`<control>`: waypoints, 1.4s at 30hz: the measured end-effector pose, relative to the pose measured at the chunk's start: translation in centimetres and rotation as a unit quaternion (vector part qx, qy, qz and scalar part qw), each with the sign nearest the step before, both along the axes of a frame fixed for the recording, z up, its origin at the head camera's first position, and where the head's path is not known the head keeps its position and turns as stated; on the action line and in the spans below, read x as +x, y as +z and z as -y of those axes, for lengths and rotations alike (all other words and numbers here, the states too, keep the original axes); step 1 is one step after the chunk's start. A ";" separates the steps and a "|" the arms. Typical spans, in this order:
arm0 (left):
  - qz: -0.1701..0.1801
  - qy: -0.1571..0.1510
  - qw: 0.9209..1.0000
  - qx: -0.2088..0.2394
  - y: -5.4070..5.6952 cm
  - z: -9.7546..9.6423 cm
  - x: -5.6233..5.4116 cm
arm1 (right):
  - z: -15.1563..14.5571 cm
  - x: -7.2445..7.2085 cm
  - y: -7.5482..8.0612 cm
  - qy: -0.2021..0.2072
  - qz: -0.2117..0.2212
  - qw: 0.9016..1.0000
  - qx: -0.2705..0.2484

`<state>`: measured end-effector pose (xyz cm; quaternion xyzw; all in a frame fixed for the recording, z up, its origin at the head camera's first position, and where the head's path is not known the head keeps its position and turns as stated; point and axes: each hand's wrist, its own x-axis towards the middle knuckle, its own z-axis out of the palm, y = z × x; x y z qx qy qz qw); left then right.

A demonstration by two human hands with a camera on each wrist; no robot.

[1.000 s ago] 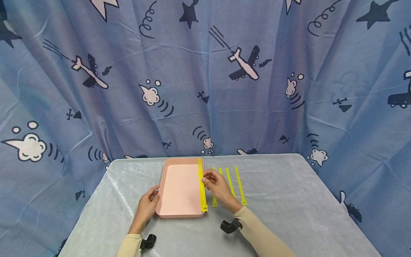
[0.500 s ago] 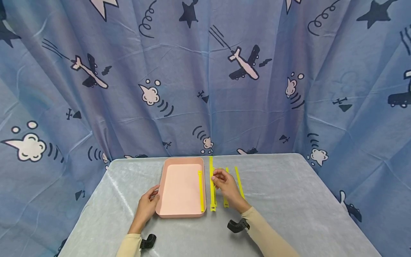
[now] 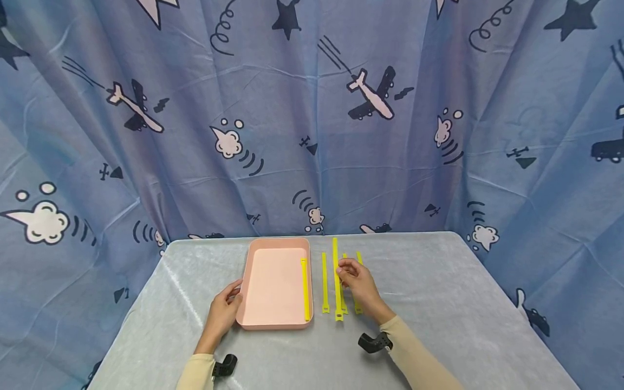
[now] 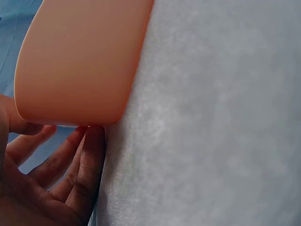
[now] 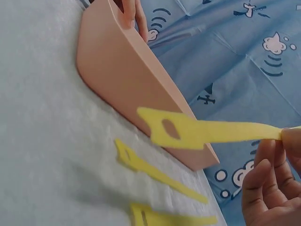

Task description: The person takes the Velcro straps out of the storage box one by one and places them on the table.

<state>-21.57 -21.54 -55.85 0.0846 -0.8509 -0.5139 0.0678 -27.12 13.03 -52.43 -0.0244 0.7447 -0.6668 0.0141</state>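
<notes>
A yellow hook-and-loop cable tie with a slotted head is pinched between the thumb and fingers of my right hand. It stretches away from me above the table, just right of the pink tray. Other yellow ties lie lengthwise on the cloth, such as one tie beside the tray and another below the held one in the right wrist view. Inside the tray, along its right wall, rests a single tie. My left hand touches the tray's left side, fingertips against its outer wall.
A pale grey cloth covers the table. Behind its far edge hangs a blue curtain printed with planes and stars. Black wrist cameras sit on both sleeves.
My right hand has carried its tie from over the tray's right edge rightward, past the nearest ties. The tie inside the tray came into sight. My left hand has stayed at the tray.
</notes>
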 end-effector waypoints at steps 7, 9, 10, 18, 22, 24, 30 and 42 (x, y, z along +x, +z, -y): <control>0.000 -0.004 1.000 0.005 0.2 0.0 0.1 | -1.6 -0.1 -0.3 -0.015 0.015 1.000 0.005; 0.002 -0.004 1.000 0.005 0.2 0.0 0.1 | -2.0 -0.2 -0.4 -0.021 0.023 0.999 0.008; 0.002 -0.004 1.000 0.005 0.2 0.0 0.1 | -2.3 -0.3 -0.4 -0.023 0.026 0.999 0.008; 0.001 0.001 1.000 0.002 0.2 0.0 -0.1 | -4.4 -0.5 -0.7 -0.031 0.050 0.998 0.023; 0.000 -0.001 1.000 0.000 0.1 0.0 -0.1 | -5.6 -0.7 -0.6 -0.030 0.054 0.997 0.033; 0.000 -0.001 1.000 0.001 0.1 0.1 0.0 | -6.2 -0.8 -0.5 -0.029 0.054 0.997 0.038; 0.002 -0.003 1.000 0.003 0.0 0.1 0.0 | -7.9 -1.2 -0.5 -0.033 0.055 0.996 0.059; 0.013 0.003 1.000 0.004 0.2 0.0 0.0 | -10.8 -2.2 -0.9 -0.039 0.066 0.990 0.116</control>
